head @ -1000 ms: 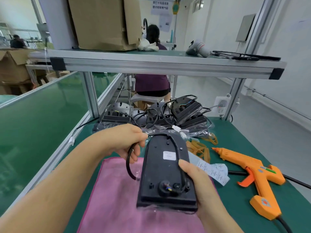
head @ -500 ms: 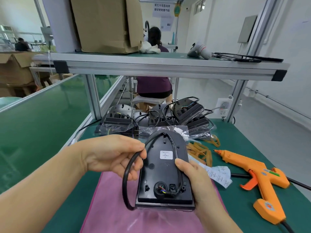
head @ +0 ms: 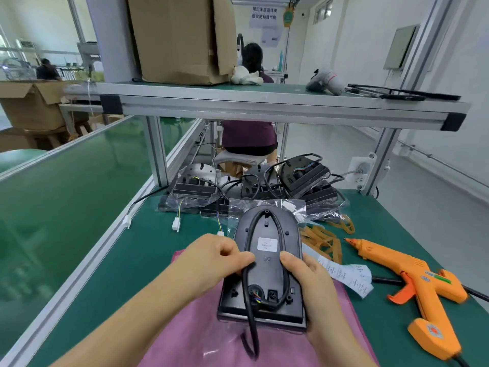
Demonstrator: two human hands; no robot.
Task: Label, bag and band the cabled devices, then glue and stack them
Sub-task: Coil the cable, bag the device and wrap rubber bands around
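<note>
We're reading the back of the black device (head: 267, 274) now: a white label (head: 267, 244) is sitting on it, carrying a few lines of grey print too small for us to make out. Just below it, what looks like a raised letter R is showing in the plastic. Up at the back a white sign (head: 264, 13) is hanging with two lines of blue Chinese characters, too blurred for us. The white paper strip (head: 349, 278) is showing tiny unreadable print, and the orange glue gun (head: 412, 266) is wearing illegible stickers.
</note>
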